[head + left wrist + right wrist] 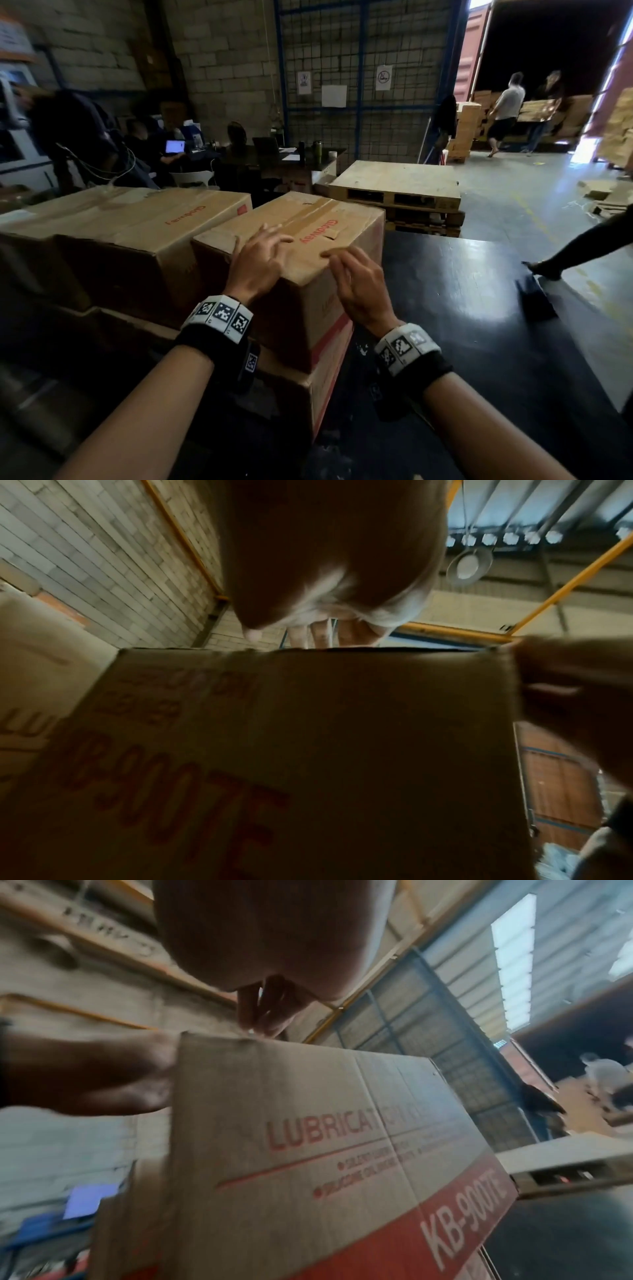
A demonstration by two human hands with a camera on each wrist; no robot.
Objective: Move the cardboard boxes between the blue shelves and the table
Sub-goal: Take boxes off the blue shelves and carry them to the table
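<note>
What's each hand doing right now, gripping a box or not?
Left hand: open, fingers spread on top of the upper cardboard box, no grip.
Right hand: open at the box's near top edge, no grip.

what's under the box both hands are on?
The top box, under the left hand and right hand, sits on another cardboard box with a red stripe. That lower box's top is covered; what it stands on is too dark to tell.

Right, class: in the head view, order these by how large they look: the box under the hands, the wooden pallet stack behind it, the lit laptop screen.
1. Box under the hands, nearest the camera, which enlarges it.
2. Wooden pallet stack.
3. Laptop screen, far off.
</note>
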